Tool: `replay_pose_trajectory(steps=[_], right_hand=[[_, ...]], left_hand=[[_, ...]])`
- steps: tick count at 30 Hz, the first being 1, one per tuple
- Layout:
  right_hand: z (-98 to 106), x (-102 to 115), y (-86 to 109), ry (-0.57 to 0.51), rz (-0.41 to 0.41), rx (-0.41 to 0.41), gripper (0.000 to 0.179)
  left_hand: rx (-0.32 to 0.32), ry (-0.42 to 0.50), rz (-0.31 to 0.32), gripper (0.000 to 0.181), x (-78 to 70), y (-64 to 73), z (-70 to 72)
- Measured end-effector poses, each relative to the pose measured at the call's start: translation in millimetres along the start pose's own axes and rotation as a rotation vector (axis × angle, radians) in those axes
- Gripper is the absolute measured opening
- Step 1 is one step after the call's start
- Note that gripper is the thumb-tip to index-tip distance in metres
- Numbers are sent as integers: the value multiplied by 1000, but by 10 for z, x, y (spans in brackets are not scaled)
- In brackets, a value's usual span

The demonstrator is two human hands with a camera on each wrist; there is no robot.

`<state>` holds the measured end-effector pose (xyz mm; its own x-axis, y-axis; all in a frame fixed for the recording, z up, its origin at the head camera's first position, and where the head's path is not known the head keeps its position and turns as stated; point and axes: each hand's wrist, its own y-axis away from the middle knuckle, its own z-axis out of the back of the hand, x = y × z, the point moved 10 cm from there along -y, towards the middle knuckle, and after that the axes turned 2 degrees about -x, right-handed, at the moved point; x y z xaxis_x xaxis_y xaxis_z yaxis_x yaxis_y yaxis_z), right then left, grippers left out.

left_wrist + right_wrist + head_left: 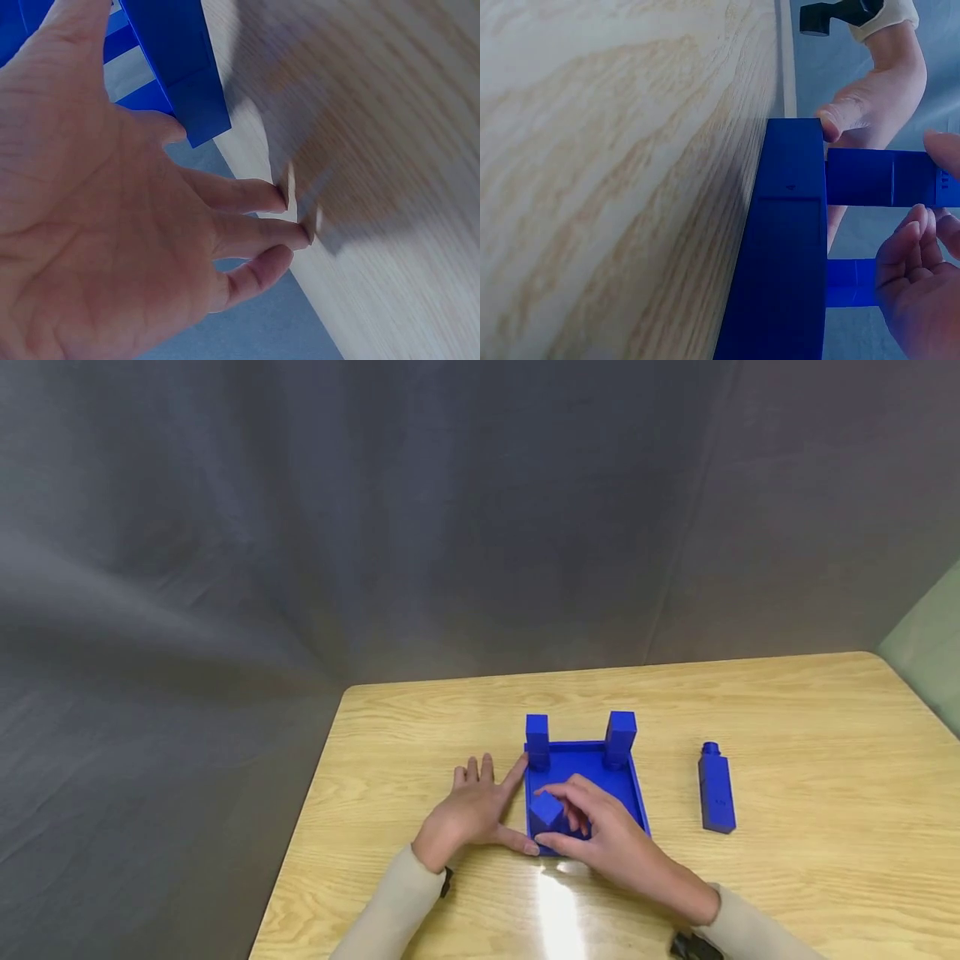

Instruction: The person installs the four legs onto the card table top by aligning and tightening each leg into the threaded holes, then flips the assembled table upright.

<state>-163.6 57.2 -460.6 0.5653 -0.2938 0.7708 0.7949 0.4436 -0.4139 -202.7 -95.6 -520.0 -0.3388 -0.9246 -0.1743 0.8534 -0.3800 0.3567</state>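
Note:
A square blue tray (581, 768) with a raised rim lies on the table. My right hand (611, 835) pinches a square blue post (547, 812) between thumb and fingers; it stands upright at the tray's near left corner, turned at an angle to the rim. Beside the tray's left edge, my left hand (476, 810) rests with fingers spread, thumb at the near corner and index finger by the far one. Two more blue posts, one at the far left (537, 739) and one at the far right (620, 737), rise from the tray.
To the right of the tray a loose blue post (717, 792) lies on its side, its narrow round neck pointing away. The wooden table (810, 743) ends at a dark grey curtain (525, 527) behind and on the left.

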Motion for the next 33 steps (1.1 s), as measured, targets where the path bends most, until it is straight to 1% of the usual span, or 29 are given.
replay_pose_trajectory(steps=[5,7,11,14,22,33], right_hand=[[29,-15,-39,9,-23,0,44],[47,-17,-50,20,-27,-13,44],[85,-16,-51,26,-17,-48,38],[102,-13,-39,19,-15,-53,34],[136,1,3,4,1,-64,33],[117,-17,19,13,-18,-26,38]], left_hand=[[-4,-5,-3,138,-6,-18,44],[-6,-5,-3,138,-6,-19,62],[-13,-5,-6,138,-19,-27,78],[-14,-3,-8,139,-33,-35,68],[-6,-12,-8,138,-56,-48,24],[2,-8,-5,138,-58,-39,44]])
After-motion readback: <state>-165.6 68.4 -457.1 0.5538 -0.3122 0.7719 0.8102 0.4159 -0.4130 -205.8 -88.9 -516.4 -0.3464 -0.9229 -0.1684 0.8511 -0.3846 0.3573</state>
